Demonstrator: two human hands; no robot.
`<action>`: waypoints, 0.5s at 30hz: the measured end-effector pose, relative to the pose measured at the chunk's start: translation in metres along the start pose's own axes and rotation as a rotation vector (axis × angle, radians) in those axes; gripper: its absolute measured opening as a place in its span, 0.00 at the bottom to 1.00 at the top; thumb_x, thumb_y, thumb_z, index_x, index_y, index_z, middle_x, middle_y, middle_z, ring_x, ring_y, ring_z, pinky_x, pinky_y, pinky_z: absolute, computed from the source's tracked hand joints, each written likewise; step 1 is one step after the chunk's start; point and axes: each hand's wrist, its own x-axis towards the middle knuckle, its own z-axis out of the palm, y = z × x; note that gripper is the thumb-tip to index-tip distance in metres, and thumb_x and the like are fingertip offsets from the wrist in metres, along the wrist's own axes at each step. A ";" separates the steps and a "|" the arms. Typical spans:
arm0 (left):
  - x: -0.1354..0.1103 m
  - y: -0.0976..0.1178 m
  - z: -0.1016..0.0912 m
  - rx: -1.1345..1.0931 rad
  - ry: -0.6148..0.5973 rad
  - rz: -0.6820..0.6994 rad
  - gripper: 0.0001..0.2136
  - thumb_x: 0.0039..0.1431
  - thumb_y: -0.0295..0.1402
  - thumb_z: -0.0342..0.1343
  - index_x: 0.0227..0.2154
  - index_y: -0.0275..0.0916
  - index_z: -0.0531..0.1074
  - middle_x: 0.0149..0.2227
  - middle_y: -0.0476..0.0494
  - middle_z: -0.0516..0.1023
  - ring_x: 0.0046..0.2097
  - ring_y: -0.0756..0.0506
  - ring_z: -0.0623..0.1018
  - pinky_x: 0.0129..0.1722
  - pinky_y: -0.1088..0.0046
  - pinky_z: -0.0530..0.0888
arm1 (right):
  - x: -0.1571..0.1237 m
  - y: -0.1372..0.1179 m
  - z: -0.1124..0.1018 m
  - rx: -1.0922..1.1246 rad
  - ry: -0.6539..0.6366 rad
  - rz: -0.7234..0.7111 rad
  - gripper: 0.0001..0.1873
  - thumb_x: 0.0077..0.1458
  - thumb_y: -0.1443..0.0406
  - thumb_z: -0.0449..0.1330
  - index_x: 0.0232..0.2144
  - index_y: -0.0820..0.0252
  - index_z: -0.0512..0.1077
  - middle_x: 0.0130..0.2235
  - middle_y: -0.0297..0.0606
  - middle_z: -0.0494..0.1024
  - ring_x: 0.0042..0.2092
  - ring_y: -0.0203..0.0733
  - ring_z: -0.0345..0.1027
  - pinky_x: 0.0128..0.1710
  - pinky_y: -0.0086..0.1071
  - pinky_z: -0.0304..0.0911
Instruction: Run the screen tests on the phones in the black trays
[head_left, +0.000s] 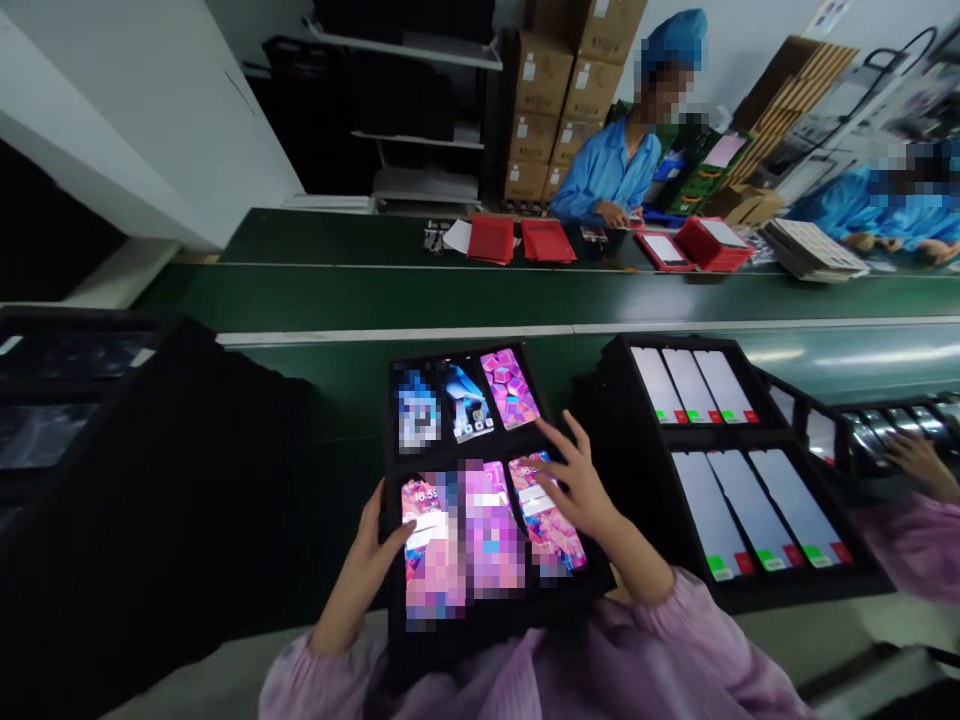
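A black foam tray (401, 648) in front of me holds several lit smartphones in two rows of three. My left hand (365, 556) grips its left side, fingers along the outer edge and thumb reaching over the front-left phone (431, 555), which shows a lock screen. Over the tray's right side, my right hand (577, 480) is open with fingers spread. Its fingertips are over the front-right phone (553, 525) and by the lower edge of the back-right phone (510, 388), which has a pink-purple picture; I cannot tell whether they touch. Parts of some screens are blurred.
To the right, another black tray (652, 437) holds phones with white screens. A pink-sleeved person's hand (919, 460) works beyond it. Black trays (67, 400) are stacked at left. Across the green bench (390, 300), a person in blue (611, 170) sits behind red packets (491, 240).
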 end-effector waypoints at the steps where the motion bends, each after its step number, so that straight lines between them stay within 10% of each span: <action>1: -0.014 -0.008 -0.004 -0.029 -0.047 -0.030 0.43 0.51 0.48 0.66 0.69 0.44 0.60 0.68 0.35 0.70 0.68 0.33 0.71 0.66 0.57 0.71 | -0.017 -0.007 0.000 0.029 -0.051 -0.045 0.16 0.67 0.58 0.57 0.46 0.48 0.85 0.72 0.34 0.65 0.78 0.58 0.35 0.72 0.61 0.49; 8: -0.033 0.021 0.008 0.044 0.109 -0.021 0.37 0.53 0.48 0.62 0.65 0.38 0.65 0.62 0.31 0.72 0.69 0.33 0.68 0.70 0.52 0.64 | -0.062 -0.055 -0.001 0.109 -0.313 -0.208 0.12 0.65 0.61 0.63 0.46 0.42 0.85 0.72 0.29 0.64 0.77 0.62 0.38 0.71 0.64 0.52; 15: -0.034 0.040 0.008 -0.040 0.080 0.025 0.35 0.57 0.50 0.59 0.65 0.40 0.65 0.63 0.32 0.70 0.70 0.34 0.67 0.71 0.55 0.62 | -0.053 -0.045 0.007 -0.062 -0.081 -0.160 0.17 0.66 0.62 0.63 0.56 0.50 0.80 0.73 0.42 0.62 0.77 0.67 0.39 0.68 0.70 0.55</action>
